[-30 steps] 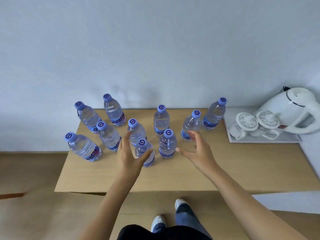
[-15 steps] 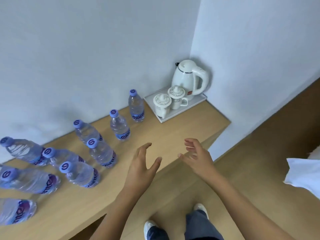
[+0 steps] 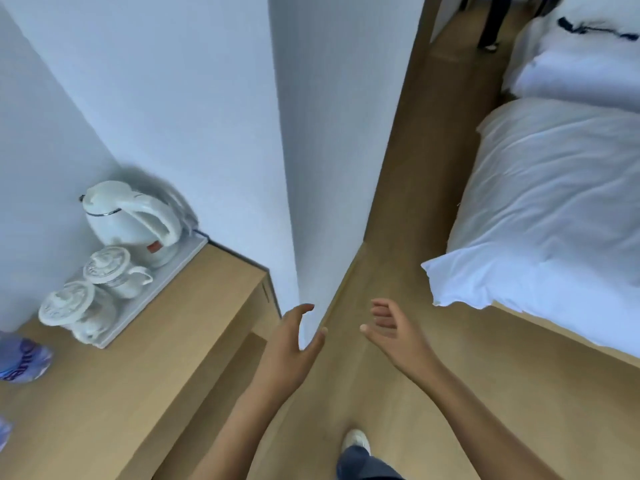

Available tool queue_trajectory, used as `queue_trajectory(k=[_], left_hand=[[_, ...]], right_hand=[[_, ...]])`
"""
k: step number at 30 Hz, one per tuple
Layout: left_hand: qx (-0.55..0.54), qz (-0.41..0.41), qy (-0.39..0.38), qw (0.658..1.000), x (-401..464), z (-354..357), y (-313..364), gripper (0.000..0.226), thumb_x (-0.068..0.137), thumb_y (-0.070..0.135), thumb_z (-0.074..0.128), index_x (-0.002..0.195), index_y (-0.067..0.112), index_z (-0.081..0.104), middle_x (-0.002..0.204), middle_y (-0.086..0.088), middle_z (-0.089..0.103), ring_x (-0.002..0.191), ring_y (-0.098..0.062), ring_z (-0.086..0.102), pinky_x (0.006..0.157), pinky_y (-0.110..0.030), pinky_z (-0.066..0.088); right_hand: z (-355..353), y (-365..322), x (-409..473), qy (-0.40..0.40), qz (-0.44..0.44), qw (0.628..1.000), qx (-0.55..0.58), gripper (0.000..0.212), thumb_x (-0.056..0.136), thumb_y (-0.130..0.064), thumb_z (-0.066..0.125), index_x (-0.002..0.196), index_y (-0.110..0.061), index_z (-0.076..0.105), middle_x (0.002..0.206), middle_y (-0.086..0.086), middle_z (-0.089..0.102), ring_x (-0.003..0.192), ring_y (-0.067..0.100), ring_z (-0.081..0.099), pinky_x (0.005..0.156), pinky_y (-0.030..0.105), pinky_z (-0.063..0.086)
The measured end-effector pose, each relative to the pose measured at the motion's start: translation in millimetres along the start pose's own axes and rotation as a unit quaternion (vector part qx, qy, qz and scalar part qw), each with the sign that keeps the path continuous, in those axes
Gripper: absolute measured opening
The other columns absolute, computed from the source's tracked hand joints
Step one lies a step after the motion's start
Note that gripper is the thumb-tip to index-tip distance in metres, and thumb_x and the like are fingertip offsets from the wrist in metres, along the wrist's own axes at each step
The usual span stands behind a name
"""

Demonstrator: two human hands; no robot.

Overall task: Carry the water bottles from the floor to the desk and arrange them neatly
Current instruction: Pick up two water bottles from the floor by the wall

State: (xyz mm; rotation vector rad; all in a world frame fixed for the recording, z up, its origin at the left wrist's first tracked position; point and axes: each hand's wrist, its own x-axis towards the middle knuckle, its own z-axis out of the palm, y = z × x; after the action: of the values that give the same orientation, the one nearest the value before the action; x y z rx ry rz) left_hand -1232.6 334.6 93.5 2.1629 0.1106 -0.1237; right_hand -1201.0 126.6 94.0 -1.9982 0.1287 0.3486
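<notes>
**Two empty hands, turned away from the table**

Two hands out front over the floor (image 3: 433, 393), nothing carried. Left hand (image 3: 294, 344) at 6 o'clock of the view, fingers loosely spread and slightly curved, thumb apart, in front of the white wall corner (image 3: 287, 202). Right hand (image 3: 394, 334) just beside it toward 3 o'clock, palm turned inward, fingers relaxed and parted, gripping nothing.

Below the hands, at 6 o'clock, one white shoe (image 3: 355, 441) and a blue trouser leg.

At 8 o'clock, the wooden table (image 3: 156, 358). On it, a white tray (image 3: 156, 292) with a white kettle (image 3: 131, 223) at its far end and two lidded cups (image 3: 90, 289) nearer. At 9 o'clock, cut by the frame edge, one water bottle (image 3: 24, 358) standing on the table; a sliver of another lower down. Remaining bottles out of view, floor ones included.

At 2 o'clock, a bed (image 3: 554, 220) with white bedding, its corner overhanging the floor.

Judged risks from here:
- Clipping the wall corner or table edge with the left hand while turning, given how near both look.
- Catching a foot on the bed corner in the narrow passage.
- On returning with full hands, knocking over crowded bottles through a hurried set-down.
</notes>
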Motion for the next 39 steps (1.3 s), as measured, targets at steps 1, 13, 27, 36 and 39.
queue_trajectory(k=[1, 13, 27, 36, 39], left_hand=[[0.0, 0.005, -0.01, 1.0, 15.2, 16.6, 12.6, 0.049, 0.092, 0.042, 0.06, 0.137, 0.029, 0.046, 0.127, 0.027, 0.045, 0.114, 0.016, 0.039, 0.094, -0.008, 0.03], [0.024, 0.042, -0.156, 0.987, 193.3, 145.0, 128.3, 0.036, 0.095, 0.041, 0.057, 0.129, 0.036, 0.046, 0.129, 0.022, 0.046, 0.113, 0.006, 0.043, 0.083, 0.002, 0.027], [0.066, 0.096, -0.211, 0.97, 528.2, 227.8, 250.8, 0.044, 0.095, 0.042, 0.057, 0.135, 0.025, 0.048, 0.138, 0.007, 0.053, 0.128, -0.008, 0.047, 0.096, -0.02, 0.038], [0.065, 0.101, -0.214, 0.969, 710.6, 276.0, 314.2, 0.043, 0.096, 0.038, 0.057, 0.136, 0.025, 0.048, 0.14, 0.008, 0.051, 0.132, -0.008, 0.044, 0.101, -0.022, 0.036], [0.061, 0.101, -0.207, 0.971, 781.4, 304.0, 337.9, 0.042, 0.096, 0.037, 0.057, 0.136, 0.026, 0.048, 0.139, 0.01, 0.05, 0.125, 0.0, 0.041, 0.098, -0.018, 0.032]], right_hand=[[-20.8, 6.6, 8.1, 0.009, 0.007, 1.0, 0.001, 0.046, 0.087, -0.024, 0.075, 0.128, -0.026, 0.053, 0.123, -0.007, 0.059, 0.111, 0.008, 0.057, 0.08, 0.007, 0.041], [-195.5, 57.7, 107.0, 0.132, 0.099, 0.985, 0.049, 0.05, 0.089, -0.023, 0.073, 0.133, -0.021, 0.049, 0.127, 0.0, 0.055, 0.111, 0.016, 0.058, 0.081, 0.021, 0.045], [-357.8, 20.9, 388.9, 0.182, 0.126, 0.973, 0.06, 0.044, 0.09, -0.019, 0.071, 0.128, -0.019, 0.05, 0.12, 0.008, 0.059, 0.105, 0.023, 0.061, 0.068, 0.006, 0.046], [-456.0, 13.7, 562.1, 0.182, 0.138, 0.972, 0.061, 0.052, 0.089, -0.026, 0.072, 0.134, -0.019, 0.048, 0.122, 0.001, 0.057, 0.105, 0.017, 0.058, 0.083, 0.02, 0.043], [-499.9, 21.4, 633.2, 0.173, 0.131, 0.975, 0.055, 0.051, 0.089, -0.028, 0.072, 0.134, -0.022, 0.047, 0.123, -0.001, 0.056, 0.105, 0.015, 0.057, 0.078, 0.018, 0.043]])
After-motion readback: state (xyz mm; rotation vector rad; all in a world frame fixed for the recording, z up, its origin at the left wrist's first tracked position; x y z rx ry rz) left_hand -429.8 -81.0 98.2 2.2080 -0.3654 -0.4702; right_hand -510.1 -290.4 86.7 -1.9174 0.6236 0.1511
